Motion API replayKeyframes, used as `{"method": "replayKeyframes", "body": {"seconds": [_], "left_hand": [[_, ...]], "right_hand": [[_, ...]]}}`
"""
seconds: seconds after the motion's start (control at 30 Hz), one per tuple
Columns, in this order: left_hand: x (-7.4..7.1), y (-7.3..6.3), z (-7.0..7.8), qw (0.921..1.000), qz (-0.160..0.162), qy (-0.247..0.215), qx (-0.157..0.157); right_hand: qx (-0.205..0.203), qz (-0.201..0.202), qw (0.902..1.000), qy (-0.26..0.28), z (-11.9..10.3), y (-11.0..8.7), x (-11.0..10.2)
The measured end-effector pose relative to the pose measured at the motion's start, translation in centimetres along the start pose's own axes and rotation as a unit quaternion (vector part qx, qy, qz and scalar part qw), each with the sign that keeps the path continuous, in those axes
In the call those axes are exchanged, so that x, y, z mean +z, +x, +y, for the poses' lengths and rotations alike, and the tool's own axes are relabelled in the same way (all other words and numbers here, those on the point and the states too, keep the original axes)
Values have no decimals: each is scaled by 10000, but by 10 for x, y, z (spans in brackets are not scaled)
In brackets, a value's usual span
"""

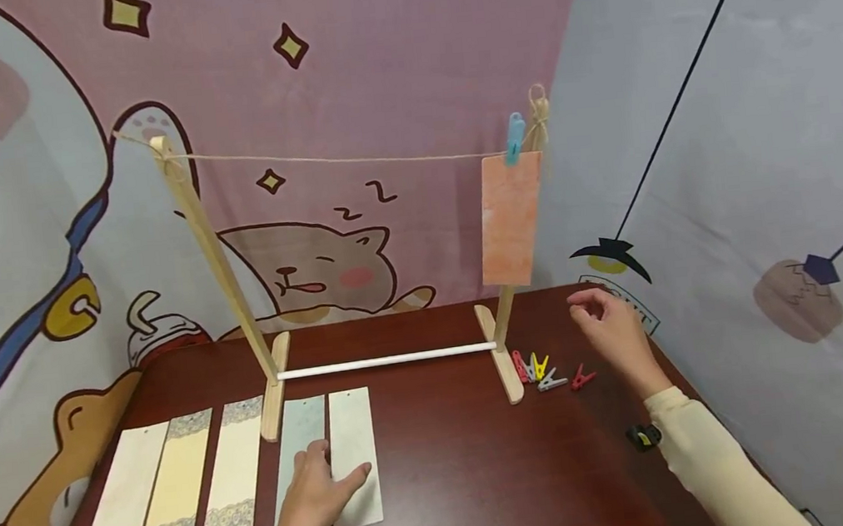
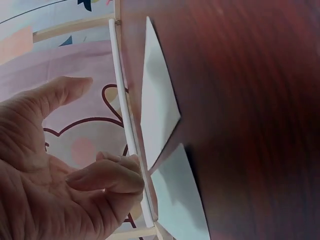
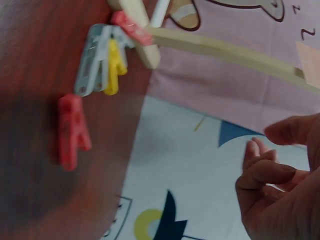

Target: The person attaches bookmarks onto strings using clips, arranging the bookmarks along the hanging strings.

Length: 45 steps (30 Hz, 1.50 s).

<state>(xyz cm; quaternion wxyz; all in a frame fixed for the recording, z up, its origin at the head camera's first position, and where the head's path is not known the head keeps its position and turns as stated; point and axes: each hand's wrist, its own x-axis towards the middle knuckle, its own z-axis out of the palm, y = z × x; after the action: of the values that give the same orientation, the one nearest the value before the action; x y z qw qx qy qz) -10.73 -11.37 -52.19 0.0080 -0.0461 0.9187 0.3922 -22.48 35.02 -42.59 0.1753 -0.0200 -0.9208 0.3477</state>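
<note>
Printed cloth with sleeping cartoon animals (image 1: 403,56) is covering the walls behind a dark reddish-brown table (image 1: 470,476). On it a wooden stand (image 1: 211,248) is standing, its two posts joined low down by a white rod (image 1: 392,360) and higher up by a thin string (image 1: 337,161). At the right end of that string a blue clothespin (image 1: 514,131) is gripping the top edge of an orange card (image 1: 511,222), which is hanging in front of the right post.

The left hand (image 1: 317,488) is hovering above the front of the table, thumb spread well away from the bent fingers and nothing between them. Beneath and beside it a blue-green card (image 1: 302,421) and a pale card (image 1: 353,444) are lying side by side. Further left, a plain white card (image 1: 120,502), a yellow card with patterned ends (image 1: 175,489) and a white card with patterned ends (image 1: 232,472) are lying in a row.

The right hand (image 1: 614,334) is hanging in the air near the table's right edge, fingers loosely bent, a narrow gap showing at the thumb — it is holding nothing. Near it small red, grey and yellow clothespins (image 1: 540,367) are lying beside the stand's right foot (image 1: 509,376), one red clothespin (image 3: 74,132) sitting apart.
</note>
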Motion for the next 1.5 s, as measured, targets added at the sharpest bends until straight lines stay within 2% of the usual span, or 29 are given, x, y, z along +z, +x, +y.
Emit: {"method": "replayKeyframes", "body": {"seconds": [0.1,0.17,0.3,0.4,0.5,0.7,1.1,1.37,1.5], "left_hand": [[2,2,-1,9999,-10,120,-51],[2,2,1,9997,-8,242,-55],[2,0,7,9991,-54,369,-223],[2,0,8,9982,-86,476,-355],[2,3,8,9974,-54,635,-335],[-2,10,9,9947,24,963,-360],[0,11,9,9908,20,1313,-317],[4,11,13,9906,136,1353,-147],[9,12,14,9904,177,1365,-104]], "right_hand": [[297,-382,9985,-262,13,-4,1],[527,-808,9944,-427,21,-7,1],[984,-1756,9775,-629,35,-10,3],[1212,-2151,9662,-737,43,-10,5],[1274,-2285,9609,-902,48,-6,7],[1130,-2393,9568,-1209,55,2,12],[883,-2612,9491,-1521,63,-11,25],[865,-2756,9422,-1698,68,-11,21],[822,-2841,9416,-1610,70,-16,17]]}}
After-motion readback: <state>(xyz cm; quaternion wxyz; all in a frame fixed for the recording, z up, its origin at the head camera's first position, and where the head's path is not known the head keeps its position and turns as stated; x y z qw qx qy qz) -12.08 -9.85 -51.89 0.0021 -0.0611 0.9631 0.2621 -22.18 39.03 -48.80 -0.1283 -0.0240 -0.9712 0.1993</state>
